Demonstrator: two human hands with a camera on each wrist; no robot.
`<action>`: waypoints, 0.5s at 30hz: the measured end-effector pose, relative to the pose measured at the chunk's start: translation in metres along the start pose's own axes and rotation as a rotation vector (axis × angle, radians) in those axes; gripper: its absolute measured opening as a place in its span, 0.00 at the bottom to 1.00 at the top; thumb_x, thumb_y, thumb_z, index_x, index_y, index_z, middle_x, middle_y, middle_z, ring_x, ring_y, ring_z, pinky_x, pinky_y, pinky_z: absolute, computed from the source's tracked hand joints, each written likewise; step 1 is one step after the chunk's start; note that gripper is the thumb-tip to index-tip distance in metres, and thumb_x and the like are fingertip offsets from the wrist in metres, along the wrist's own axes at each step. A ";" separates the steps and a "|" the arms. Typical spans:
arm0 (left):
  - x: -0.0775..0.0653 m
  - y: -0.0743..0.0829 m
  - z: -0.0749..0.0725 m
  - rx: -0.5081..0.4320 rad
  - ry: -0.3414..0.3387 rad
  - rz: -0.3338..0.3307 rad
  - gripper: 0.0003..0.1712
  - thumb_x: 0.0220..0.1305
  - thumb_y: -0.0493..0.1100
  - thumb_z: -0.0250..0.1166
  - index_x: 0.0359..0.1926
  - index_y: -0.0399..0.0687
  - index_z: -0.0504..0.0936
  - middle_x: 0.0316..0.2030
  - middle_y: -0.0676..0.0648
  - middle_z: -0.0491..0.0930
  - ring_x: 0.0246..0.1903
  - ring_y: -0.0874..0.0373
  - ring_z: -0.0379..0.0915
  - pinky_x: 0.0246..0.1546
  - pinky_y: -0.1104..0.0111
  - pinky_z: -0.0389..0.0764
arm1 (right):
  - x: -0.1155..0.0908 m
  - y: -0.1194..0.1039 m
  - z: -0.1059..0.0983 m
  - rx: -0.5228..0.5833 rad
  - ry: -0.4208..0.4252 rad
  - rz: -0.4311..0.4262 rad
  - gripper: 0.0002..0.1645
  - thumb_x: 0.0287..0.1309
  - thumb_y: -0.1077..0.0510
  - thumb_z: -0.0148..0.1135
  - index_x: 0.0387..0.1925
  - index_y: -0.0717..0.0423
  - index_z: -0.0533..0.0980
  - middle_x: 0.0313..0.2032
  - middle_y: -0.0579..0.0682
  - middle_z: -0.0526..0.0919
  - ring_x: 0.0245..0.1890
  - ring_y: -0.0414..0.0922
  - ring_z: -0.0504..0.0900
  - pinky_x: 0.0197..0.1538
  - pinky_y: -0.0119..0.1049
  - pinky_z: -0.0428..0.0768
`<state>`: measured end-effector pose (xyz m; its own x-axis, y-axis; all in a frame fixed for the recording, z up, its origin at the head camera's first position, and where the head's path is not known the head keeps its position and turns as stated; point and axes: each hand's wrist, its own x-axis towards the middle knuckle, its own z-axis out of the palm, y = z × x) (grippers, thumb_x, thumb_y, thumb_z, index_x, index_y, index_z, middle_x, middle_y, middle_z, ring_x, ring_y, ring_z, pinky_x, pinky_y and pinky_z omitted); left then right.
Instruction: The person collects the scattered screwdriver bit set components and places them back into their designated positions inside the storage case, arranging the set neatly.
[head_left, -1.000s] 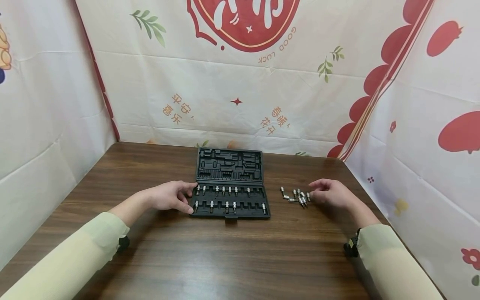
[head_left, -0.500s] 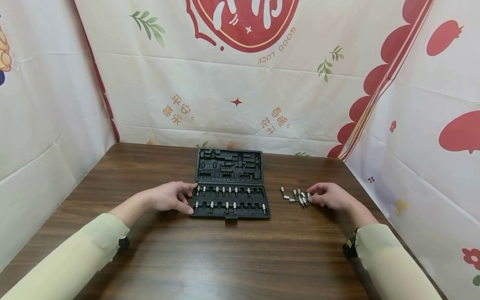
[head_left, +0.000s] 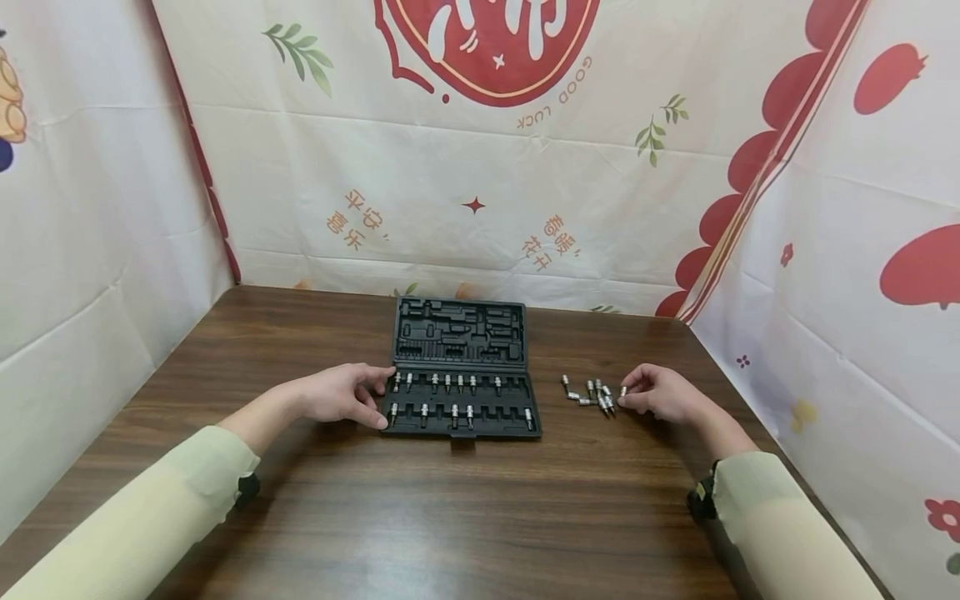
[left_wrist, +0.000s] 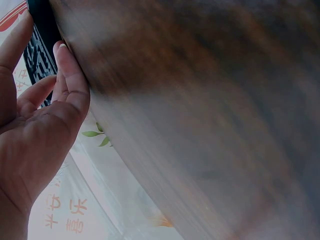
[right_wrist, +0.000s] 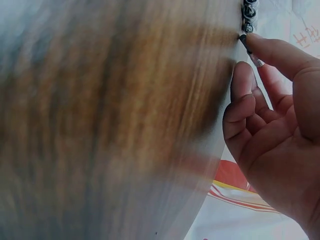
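Observation:
A black bit socket case [head_left: 459, 400] lies open on the table, its lid flat toward the back. Several silver-and-dark bit sockets sit in two rows of its slots. My left hand [head_left: 347, 394] grips the case's left side, thumb at the front corner and index finger near the hinge; the left wrist view shows these fingers [left_wrist: 75, 75] along the case edge. Over on the right, my right hand [head_left: 663, 393] pinches a bit socket [right_wrist: 257, 61] between thumb and index finger, its dark tip low by the tabletop. Left of that hand lies a loose group of bit sockets [head_left: 604, 400].
The brown wooden table [head_left: 465, 517] runs back to a printed cloth backdrop [head_left: 450, 167]. More cloth hangs along the left and right sides. The case's lid [head_left: 460, 333] has moulded hollows with nothing in them.
My right hand has closed its thumb and index finger on the bit socket at the group's right end and drawn it slightly right, apart from the others. My left hand stays on the case.

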<state>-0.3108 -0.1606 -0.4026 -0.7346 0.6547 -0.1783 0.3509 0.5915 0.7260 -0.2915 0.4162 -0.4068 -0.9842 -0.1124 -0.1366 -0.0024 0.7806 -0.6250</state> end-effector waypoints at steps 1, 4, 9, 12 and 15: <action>0.000 0.000 0.000 0.000 0.000 0.001 0.56 0.69 0.47 0.80 0.85 0.33 0.57 0.67 0.32 0.76 0.50 0.58 0.84 0.52 0.63 0.83 | 0.000 0.000 0.000 0.005 -0.001 0.001 0.20 0.69 0.57 0.75 0.52 0.64 0.77 0.38 0.51 0.83 0.35 0.45 0.81 0.32 0.37 0.80; 0.001 -0.001 0.001 -0.003 0.001 0.002 0.56 0.69 0.47 0.79 0.86 0.33 0.58 0.68 0.33 0.76 0.50 0.58 0.84 0.52 0.63 0.83 | 0.000 0.001 0.000 0.017 -0.005 0.001 0.20 0.69 0.58 0.74 0.51 0.64 0.75 0.36 0.50 0.83 0.34 0.45 0.81 0.32 0.37 0.79; 0.002 -0.002 0.001 0.000 0.003 0.006 0.56 0.69 0.47 0.79 0.86 0.33 0.58 0.67 0.33 0.76 0.50 0.58 0.84 0.51 0.63 0.83 | -0.001 0.000 -0.001 0.032 -0.011 -0.010 0.18 0.71 0.60 0.71 0.52 0.63 0.73 0.35 0.50 0.83 0.34 0.45 0.82 0.32 0.37 0.79; 0.002 -0.002 0.000 0.002 0.004 0.008 0.56 0.69 0.48 0.79 0.85 0.33 0.58 0.67 0.33 0.76 0.49 0.59 0.84 0.52 0.63 0.83 | -0.002 0.001 -0.002 0.040 -0.012 -0.039 0.17 0.73 0.62 0.68 0.54 0.65 0.72 0.36 0.52 0.84 0.34 0.45 0.83 0.31 0.37 0.79; 0.002 -0.002 0.000 0.003 0.004 0.009 0.56 0.69 0.48 0.79 0.85 0.33 0.58 0.67 0.33 0.76 0.49 0.59 0.84 0.52 0.63 0.83 | -0.001 0.002 -0.003 0.076 -0.004 -0.064 0.16 0.75 0.63 0.65 0.57 0.67 0.71 0.39 0.56 0.86 0.36 0.45 0.86 0.33 0.38 0.82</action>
<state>-0.3131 -0.1607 -0.4049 -0.7338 0.6579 -0.1695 0.3588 0.5872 0.7256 -0.2911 0.4198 -0.4061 -0.9817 -0.1637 -0.0977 -0.0520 0.7230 -0.6888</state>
